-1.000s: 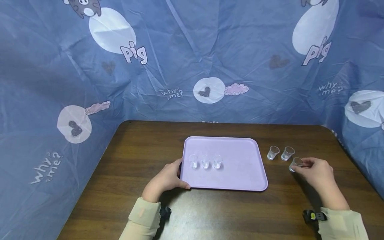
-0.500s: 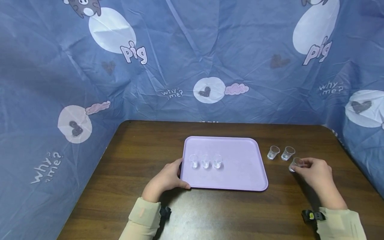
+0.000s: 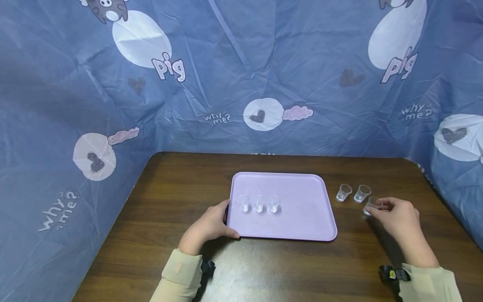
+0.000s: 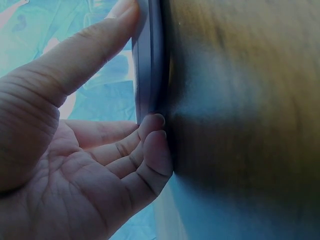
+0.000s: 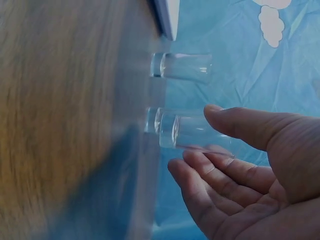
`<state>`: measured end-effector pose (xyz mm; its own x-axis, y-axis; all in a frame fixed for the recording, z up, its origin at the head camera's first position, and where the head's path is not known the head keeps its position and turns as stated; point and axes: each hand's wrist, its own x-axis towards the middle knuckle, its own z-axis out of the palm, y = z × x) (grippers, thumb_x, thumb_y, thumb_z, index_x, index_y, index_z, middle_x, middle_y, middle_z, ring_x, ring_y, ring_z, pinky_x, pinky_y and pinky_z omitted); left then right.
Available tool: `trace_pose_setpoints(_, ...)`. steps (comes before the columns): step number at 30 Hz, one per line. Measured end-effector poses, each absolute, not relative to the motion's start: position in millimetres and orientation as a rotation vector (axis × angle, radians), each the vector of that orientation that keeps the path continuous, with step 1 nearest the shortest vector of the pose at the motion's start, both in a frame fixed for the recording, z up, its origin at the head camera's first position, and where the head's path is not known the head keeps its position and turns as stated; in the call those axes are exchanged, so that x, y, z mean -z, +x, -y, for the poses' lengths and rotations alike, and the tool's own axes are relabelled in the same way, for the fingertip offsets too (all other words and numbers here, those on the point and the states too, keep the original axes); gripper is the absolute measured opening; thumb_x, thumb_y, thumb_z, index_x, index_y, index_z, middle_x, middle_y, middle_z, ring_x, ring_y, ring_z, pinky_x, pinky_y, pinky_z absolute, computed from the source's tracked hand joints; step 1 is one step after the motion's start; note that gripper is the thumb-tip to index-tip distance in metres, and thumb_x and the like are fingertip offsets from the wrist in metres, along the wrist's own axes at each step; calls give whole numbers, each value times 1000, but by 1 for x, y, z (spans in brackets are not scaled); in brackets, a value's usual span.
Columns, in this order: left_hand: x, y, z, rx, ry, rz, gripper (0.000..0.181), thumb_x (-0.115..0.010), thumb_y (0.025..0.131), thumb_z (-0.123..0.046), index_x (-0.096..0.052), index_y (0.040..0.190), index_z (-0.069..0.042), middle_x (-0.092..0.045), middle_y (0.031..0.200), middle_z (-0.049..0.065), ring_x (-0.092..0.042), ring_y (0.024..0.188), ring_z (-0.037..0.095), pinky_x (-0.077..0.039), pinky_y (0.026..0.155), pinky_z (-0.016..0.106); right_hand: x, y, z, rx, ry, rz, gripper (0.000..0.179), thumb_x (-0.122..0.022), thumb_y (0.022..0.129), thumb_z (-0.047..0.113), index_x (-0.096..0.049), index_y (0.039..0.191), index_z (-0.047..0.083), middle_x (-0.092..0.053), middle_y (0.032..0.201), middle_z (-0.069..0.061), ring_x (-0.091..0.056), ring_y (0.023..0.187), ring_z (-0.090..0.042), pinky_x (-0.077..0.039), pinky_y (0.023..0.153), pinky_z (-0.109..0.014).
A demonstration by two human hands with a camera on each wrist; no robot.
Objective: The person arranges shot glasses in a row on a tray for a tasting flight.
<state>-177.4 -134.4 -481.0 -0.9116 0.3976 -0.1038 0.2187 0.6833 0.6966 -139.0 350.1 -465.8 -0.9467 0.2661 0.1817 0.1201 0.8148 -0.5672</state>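
I see the cup (image 3: pixel 370 206) right of centre in the frame: small, clear and colourless, with a thick base and sides widening toward the rim. The right hand (image 3: pixel 400 217) pinches it between thumb and fingers. Just up and left of it, two matching cups (image 3: pixel 343 193) stand on the brown counter (image 3: pixel 286 270). Well apart from it, at centre-left, the left hand (image 3: pixel 209 227) grips the lower-left corner of the lilac tray (image 3: pixel 305 209), where I count three more cups (image 3: pixel 258 204) in a row.
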Motion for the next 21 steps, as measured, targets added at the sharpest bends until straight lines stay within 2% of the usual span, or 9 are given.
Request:
trace_pose_setpoints(10,481,-177,134,-1040,494,-2654,101,-100,63,-19,-45,144,6,-63,94,8,-59,83,21,-51,78,42,455,-136,-339,-799,-187,2708,37,-84,84,24,-72,98,-8,-73,84,-17,-67,74,-28,-35,81,-57)
trace_pose_setpoints(16,480,-177,134,-1045,504,-2655,102,-100,63,-19,-44,145,7,-64,95,9,-60,83,21,-51,78,43,445,-135,-331,-779,-142,2701,38,-87,81,26,-74,99,-5,-73,82,-13,-65,72,-19,-42,69,-41)
trace_pose_setpoints(21,480,-177,134,-1049,506,-2654,103,-100,63,-19,-44,145,7,-65,102,11,-60,88,22,-51,82,44,439,-135,-323,-849,-133,2717,42,-88,81,28,-74,101,-5,-74,85,-13,-67,73,-17,-46,62,-28)
